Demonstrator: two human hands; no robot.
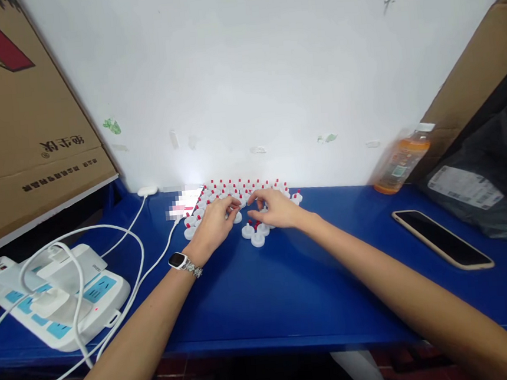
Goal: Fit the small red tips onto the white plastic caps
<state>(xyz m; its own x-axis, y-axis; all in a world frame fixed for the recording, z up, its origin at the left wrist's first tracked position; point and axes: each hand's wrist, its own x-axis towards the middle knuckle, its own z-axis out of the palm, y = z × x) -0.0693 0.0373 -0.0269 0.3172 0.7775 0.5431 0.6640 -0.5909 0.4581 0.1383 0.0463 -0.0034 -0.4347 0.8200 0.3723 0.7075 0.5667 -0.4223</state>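
Note:
Many small translucent white caps with red tips [248, 184] stand packed in rows on the blue table, against the white wall. My left hand [216, 223] is over the left part of the group, its thumb and fingers drawn into a pinch; whatever sits between the fingertips is too small to make out. Facing it, my right hand [277, 208] hovers over the right part, with thumb and index finger curved but apart and nothing visible between them. Just below my hands, a white cap [258, 240] without a visible red tip is nearest me, beside a few others. Both hands hide some caps.
On the left lie a white power strip [111, 291] and looping white cables. A lit phone screen [187, 201] rests behind my left hand. To the right are a dark phone [442, 238], an orange drink bottle [402, 162] and a dark plastic bag [495, 163]. A cardboard box [29, 115] stands left.

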